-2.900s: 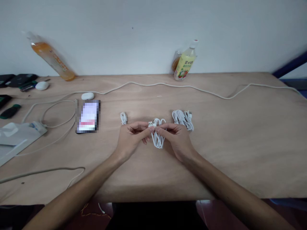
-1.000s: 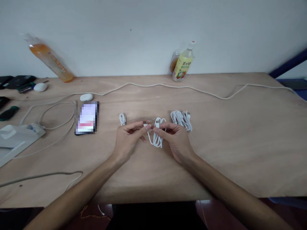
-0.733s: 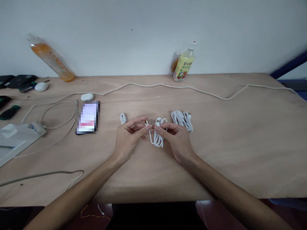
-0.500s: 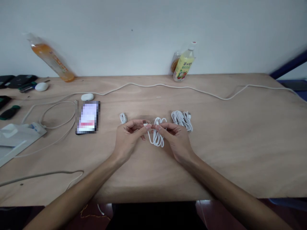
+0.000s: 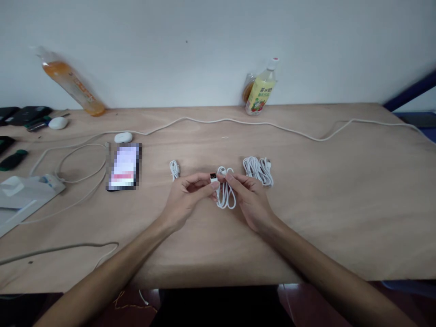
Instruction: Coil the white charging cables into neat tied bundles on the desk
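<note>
Both my hands meet at the middle of the wooden table (image 5: 334,213) around a coiled white USB cable (image 5: 225,196). My left hand (image 5: 186,197) pinches the cable's plug end between thumb and fingers. My right hand (image 5: 250,200) is closed on the coil's upper loops, which hang down between the two hands. A small bundled white cable (image 5: 175,168) lies just left of my left hand. A larger heap of coiled white cables (image 5: 258,170) lies just beyond my right hand.
A phone (image 5: 123,166) with a lit screen lies left of the hands, a white pebble-shaped case (image 5: 123,137) behind it. A long white cord (image 5: 272,126) crosses the table's back. Two drink bottles (image 5: 260,88) (image 5: 71,83) lean at the wall. A plastic bag (image 5: 23,193) and dark gadgets sit far left.
The plug end has come up and now shows clearly at my left fingertips. My right hand has shifted slightly along the coil; the hands stay close together in the same spot.
</note>
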Available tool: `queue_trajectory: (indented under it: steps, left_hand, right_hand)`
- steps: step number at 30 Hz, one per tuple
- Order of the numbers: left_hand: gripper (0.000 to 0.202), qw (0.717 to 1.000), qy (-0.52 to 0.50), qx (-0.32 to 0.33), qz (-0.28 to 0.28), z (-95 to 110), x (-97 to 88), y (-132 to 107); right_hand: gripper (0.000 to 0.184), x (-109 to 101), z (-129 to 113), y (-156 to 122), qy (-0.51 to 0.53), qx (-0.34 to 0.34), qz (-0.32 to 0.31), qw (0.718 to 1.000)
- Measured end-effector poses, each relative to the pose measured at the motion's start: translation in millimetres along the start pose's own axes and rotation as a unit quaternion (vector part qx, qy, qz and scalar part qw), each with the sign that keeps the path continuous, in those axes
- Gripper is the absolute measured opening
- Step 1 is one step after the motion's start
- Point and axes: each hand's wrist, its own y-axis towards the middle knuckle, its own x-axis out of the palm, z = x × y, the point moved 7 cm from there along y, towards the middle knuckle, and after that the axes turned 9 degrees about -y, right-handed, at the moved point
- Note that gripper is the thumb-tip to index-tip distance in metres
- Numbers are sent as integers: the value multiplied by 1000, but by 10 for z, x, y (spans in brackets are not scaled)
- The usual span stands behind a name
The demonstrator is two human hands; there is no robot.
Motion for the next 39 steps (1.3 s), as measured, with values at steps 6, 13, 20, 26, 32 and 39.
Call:
queue_trajectory:
  steps: [6,13,20,26,32,39]
  left_hand:
    - [21,997,44,29,-50,108,51,-16]
    - [21,993,34,28,-112,148,88,-30]
    - [17,994,20,28,-100,103,57,23]
    - [21,998,41,39,-40,72,-25,57]
    - [40,996,77,32,16,99,-47,29]
    - [31,995,79,24,51,109,-83,9]
  right_hand:
    - [47,7,2,-6,14,2,-6,1000]
    - [42,1,-7,-4,41,20,-20,999]
    - [42,58,-33,-3,78,18,-37,996]
    - [44,55,15,-17,47,11,-36,998]
    - [42,53,18,-10,17,-30,-36,999]
    - [36,43,26,-7,1,-53,-20,998]
